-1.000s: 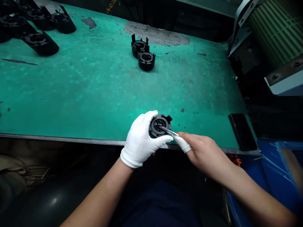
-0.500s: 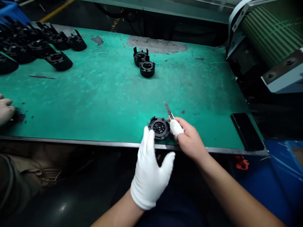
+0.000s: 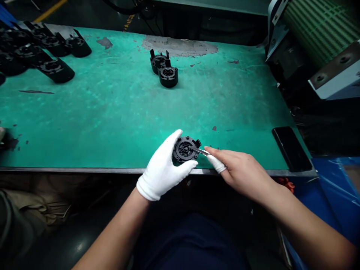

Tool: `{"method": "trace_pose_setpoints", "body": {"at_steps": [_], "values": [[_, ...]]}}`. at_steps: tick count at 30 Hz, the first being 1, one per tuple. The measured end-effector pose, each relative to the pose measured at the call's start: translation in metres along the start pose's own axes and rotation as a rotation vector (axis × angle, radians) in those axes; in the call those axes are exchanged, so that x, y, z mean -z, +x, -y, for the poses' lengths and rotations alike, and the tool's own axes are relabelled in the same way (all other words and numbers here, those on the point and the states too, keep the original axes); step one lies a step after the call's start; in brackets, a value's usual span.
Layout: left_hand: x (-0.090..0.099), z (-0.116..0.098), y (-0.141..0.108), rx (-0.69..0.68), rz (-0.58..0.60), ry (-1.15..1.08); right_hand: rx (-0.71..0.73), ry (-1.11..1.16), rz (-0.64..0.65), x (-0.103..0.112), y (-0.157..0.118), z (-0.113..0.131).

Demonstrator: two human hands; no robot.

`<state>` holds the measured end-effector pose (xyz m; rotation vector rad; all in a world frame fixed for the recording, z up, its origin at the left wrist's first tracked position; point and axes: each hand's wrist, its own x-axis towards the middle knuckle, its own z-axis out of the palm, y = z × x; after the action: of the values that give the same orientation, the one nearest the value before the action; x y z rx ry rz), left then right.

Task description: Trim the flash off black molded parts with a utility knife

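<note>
A round black plastic part (image 3: pixel 185 149) lies near the front edge of the green table (image 3: pixel 112 123). My left hand (image 3: pixel 165 165), in a white glove, grips it from the left, fingers round its far side and thumb at the near side. My right hand (image 3: pixel 233 163), bare but for a white cover on the thumb, pinches a thin metal blade (image 3: pixel 200 150). The blade's tip is over the middle of the round part.
Two black housings (image 3: pixel 168 77) stand touching at the table's back middle. Several more (image 3: pixel 57 70) fill the back left. A black phone (image 3: pixel 291 149) lies at the right edge, near a green-belted machine (image 3: pixel 323 30). Part of another person's hand (image 3: pixel 2 135) shows at far left.
My left hand has closed round the round part, which has turned. My right hand has swung the blade from pointing away to pointing left over it. The other person's hand is mostly out of view.
</note>
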<state>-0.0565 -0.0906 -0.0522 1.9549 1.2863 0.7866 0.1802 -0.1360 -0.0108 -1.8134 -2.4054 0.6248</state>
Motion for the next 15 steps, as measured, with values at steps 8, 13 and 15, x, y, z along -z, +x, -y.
{"method": "trace_pose_setpoints", "body": {"at_steps": [8,13,15], "values": [[-0.007,0.0,-0.005,-0.006,-0.077,-0.021,-0.011,0.03,0.11,0.0,-0.009,0.018],[-0.018,-0.003,-0.013,0.011,-0.208,-0.028,0.014,0.115,-0.02,-0.006,-0.016,0.018],[-0.023,-0.004,-0.015,0.011,-0.265,-0.033,-0.013,0.107,-0.101,-0.007,-0.019,0.015]]}}
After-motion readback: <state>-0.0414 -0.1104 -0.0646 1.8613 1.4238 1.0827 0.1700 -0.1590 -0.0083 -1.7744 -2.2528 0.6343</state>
